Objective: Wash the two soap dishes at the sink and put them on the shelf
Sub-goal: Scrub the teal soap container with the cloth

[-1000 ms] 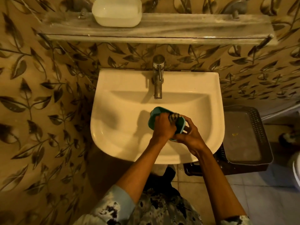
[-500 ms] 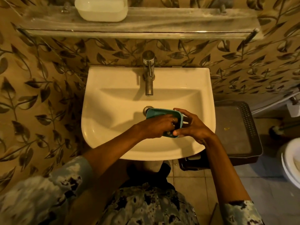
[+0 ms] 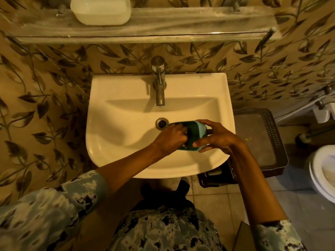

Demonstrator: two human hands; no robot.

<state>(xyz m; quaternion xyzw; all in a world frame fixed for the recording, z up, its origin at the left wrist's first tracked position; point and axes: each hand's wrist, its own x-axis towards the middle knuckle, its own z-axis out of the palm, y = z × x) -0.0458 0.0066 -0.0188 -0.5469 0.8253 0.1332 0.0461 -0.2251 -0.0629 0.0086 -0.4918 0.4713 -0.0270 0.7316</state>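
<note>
Right hand (image 3: 215, 137) clamps teal soap dish (image 3: 196, 132) over sink (image 3: 116, 124) front, tilted for access; left hand (image 3: 173, 136) fingers curled inside, scrubbing.

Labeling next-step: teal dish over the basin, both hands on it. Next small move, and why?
Probably bring the teal soap dish under the tap for a rinse: the left hand works inside it, the right hand holds its end, and no water shows.
</note>
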